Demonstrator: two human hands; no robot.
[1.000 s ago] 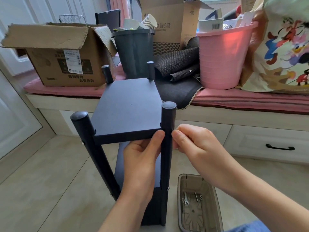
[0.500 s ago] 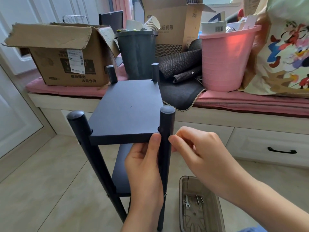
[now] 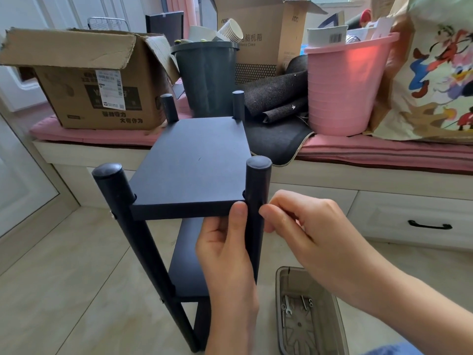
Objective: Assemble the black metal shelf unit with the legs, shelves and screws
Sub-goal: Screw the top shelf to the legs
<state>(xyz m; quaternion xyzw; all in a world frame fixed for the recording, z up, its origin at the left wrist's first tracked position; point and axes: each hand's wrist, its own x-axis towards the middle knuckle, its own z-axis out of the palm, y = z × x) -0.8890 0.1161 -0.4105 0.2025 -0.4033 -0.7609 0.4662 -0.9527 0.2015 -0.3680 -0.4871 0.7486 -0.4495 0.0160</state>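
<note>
Since a second ago we have slid our left hand (image 3: 227, 254) up the near right leg (image 3: 256, 201), thumb now on the top shelf (image 3: 197, 160) edge, so we judge a screw is being started here. Our right hand (image 3: 304, 226) pinches at that joint; whatever it holds is hidden. The shelf unit (image 3: 184, 213) stands on the floor: matte flat boards, smooth round posts. A clear tray (image 3: 340, 329) of screws sits beside it

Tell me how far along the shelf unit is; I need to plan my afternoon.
Done: four legs stand with the top shelf and a lower shelf between them. In hand: the left hand steadies the near right leg while the right hand pinches at its side, probably a screw. Left: spare hardware lies in the tray.
</note>
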